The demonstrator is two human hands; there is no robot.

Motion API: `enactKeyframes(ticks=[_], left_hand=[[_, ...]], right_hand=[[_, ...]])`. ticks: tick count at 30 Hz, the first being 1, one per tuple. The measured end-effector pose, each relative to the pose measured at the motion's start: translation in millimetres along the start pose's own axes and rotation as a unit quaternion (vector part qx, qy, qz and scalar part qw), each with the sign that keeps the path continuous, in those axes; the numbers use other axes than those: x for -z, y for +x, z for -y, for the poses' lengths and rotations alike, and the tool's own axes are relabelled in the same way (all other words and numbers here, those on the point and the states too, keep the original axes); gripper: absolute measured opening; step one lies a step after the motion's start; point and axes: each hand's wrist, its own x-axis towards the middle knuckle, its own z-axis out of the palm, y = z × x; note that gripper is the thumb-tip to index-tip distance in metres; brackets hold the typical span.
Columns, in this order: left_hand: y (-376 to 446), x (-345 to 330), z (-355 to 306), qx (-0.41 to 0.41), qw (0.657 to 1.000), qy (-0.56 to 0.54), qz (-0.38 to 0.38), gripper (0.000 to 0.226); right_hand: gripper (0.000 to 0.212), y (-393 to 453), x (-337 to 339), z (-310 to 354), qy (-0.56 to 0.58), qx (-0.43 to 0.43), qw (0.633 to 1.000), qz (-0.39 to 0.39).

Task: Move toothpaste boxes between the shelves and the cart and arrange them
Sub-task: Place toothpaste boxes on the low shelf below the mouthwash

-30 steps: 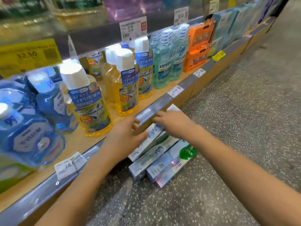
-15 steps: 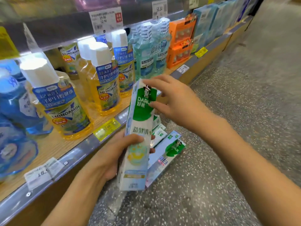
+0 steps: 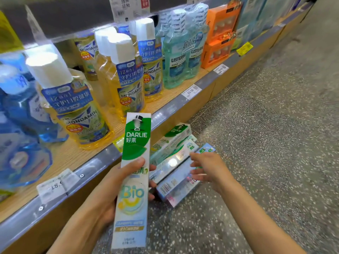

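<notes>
- Left hand (image 3: 117,186): fingers wrapped round 1 Darlie box (image 3: 134,178), thumb across the front face, fingertips showing at the right edge. Box held upright, long axis running up-down in the head view, in front of the shelf edge (image 3: 102,158).
- Right hand (image 3: 211,169): holding nothing, fingers spread and loosely extended, hovering just above the floor pile (image 3: 176,162).
- Key relation: pile lies directly under and just left of the right fingertips, on the floor (image 3: 266,143) against the shelf base. Long axes of the pile boxes run diagonally, near end toward the person, far end up-right along the shelf line. Right hand clearly nearer to the pile; left already occupied.
- Judgement: next grab best taken by the right hand, across the short width of the top holographic box (image 3: 176,182), grip turned to match that diagonal.
- Counts: 1 box in hand; roughly 4 to 5 boxes in the pile, overlap and blur prevent an exact count. At least 1 green-and-white Darlie carton (image 3: 178,130) at the far end.
- Shelf above: about 5 yellow Mondamin bottles (image 3: 126,77), 2 teal Listerine bottles (image 3: 176,52), 2 orange packs (image 3: 220,33), blue bottles (image 3: 20,110) at far left, count unclear.
- No cart in view.
</notes>
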Motion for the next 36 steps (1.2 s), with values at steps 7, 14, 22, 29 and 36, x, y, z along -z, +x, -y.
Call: enactKeyframes(ticks=[7,14,22,29,36], left_hand=[[6.5,-4.5,11.0,0.019,1.0,-0.008,-0.005,0.066],[16.5,1.3,9.0,0.009,0.999,-0.036,-0.007,0.058],[10.2,4.5,4.9,0.022,0.995,-0.08,0.062,0.043],[-0.6,7.4,-8.8,-0.023,0.997,-0.066,0.039,0.046],[4.6,-4.3,-7.9,-0.059,0.998,0.013,0.02,0.065]], right_hand=[[0.044,37.2,-3.1,-26.2,-0.023,-0.085,0.994,-0.069],[0.054,34.7,-23.8,-9.4,-0.633,0.353,0.689,0.001],[0.058,49.1,-51.9,2.5,-0.753,0.35,0.546,0.11],[0.041,7.8,-17.3,38.0,-0.695,0.413,0.587,0.046],[0.055,-69.4,13.2,77.7,-0.583,0.553,0.594,0.043]])
